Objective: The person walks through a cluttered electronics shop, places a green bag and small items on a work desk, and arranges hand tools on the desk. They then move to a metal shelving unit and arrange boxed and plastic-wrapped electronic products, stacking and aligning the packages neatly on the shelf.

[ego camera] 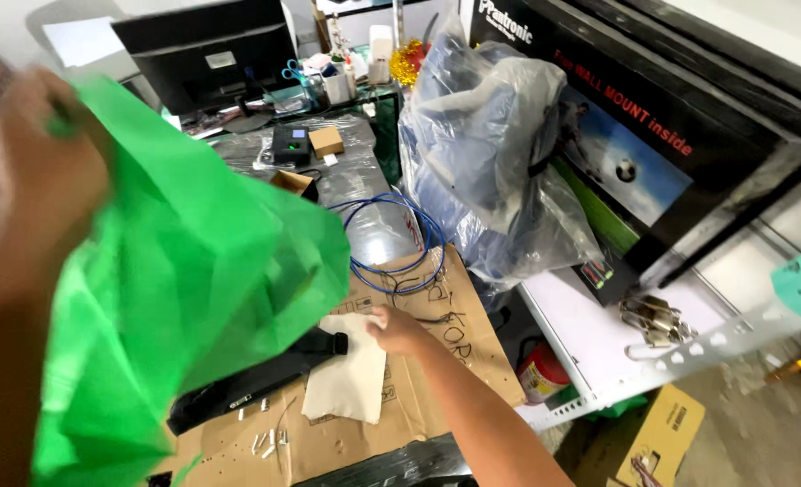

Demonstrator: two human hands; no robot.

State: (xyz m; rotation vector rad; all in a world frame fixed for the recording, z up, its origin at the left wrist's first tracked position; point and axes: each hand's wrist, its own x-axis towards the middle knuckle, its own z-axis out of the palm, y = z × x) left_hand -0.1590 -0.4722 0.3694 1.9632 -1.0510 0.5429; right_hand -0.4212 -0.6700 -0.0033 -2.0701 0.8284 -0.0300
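**Bag held up, pouch under the fingertips**

Head view: I read the step as pick-up of the flat beige cloth pouch (349, 374), which lay on the brown cardboard sheet (454, 334). The right hand (396, 331) rested loosely curled fingertips on its top edge, not yet pinching. The left hand (31, 185), blurred, clenched the thin green plastic bag (193, 298). The next move called for a firm pinch.

head cam: on my head | faces down and forward over the cardboard-covered table (436, 379) | close, arm's reach | single view
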